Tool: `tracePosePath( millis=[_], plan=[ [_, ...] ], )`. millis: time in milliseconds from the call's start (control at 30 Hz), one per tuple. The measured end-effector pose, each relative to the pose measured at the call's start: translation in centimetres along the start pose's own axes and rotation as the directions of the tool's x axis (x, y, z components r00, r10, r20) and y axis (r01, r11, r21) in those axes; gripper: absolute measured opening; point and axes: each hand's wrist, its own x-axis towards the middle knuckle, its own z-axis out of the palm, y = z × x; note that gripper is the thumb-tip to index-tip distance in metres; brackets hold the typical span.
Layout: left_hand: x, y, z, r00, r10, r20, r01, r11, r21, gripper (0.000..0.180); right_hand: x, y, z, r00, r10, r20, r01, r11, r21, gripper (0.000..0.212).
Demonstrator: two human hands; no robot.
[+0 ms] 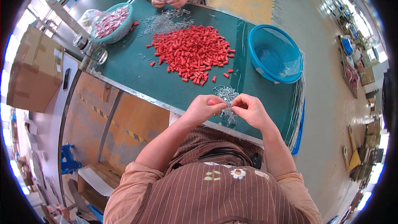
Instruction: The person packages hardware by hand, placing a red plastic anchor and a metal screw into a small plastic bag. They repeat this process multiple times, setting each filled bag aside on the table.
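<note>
My left hand (204,107) and my right hand (248,108) meet at the near edge of the green table (137,72), fingertips pinched together. The left fingers hold a small red cap (212,101). The right fingers pinch a thin metal piece, mostly hidden. Just beyond my hands lies a small heap of metal pins (226,94). A large pile of red caps (191,52) covers the table's middle.
A blue basket (274,54) sits at the right end. A teal bowl (111,23) of filled pieces stands far left, beside glass jars (89,47). More pins (166,20) lie near another person's hands (168,1) across the table. A cardboard box (33,68) stands left.
</note>
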Motion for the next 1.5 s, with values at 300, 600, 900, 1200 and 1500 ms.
tracePosePath(
  millis=[300, 600, 900, 1200, 1500],
  plan=[
    [0.5, -0.5, 0.0, 0.999, 0.015, -0.049, -0.006, 0.983, 0.185, 0.022, 1.4, -0.5, 0.2, 1.000, 0.009, -0.017, -0.009, 0.999, 0.053, 0.016],
    [0.7, -1.6, 0.2, 0.983, -0.135, -0.127, 0.106, 0.972, -0.211, 0.018, 0.5, -1.3, 1.3, 0.840, -0.438, -0.320, 0.187, 0.788, -0.587, 0.019],
    [0.0, -2.7, 2.0, 0.963, 0.098, -0.253, -0.094, 0.995, 0.030, 0.015, 0.7, -0.3, 2.6, 0.988, -0.006, -0.155, -0.023, 0.983, -0.185, 0.015],
    [0.6, -4.4, 2.7, 0.968, -0.007, -0.249, -0.051, 0.973, -0.225, 0.011, 1.4, 1.6, 2.7, 0.984, 0.062, -0.165, -0.077, 0.993, -0.091, 0.017],
    [1.2, -4.7, 1.9, 0.951, -0.061, -0.302, -0.090, 0.882, -0.462, 0.009, 1.9, 0.9, 4.0, 0.990, -0.034, -0.135, 0.013, 0.989, -0.149, 0.015]
  ],
)
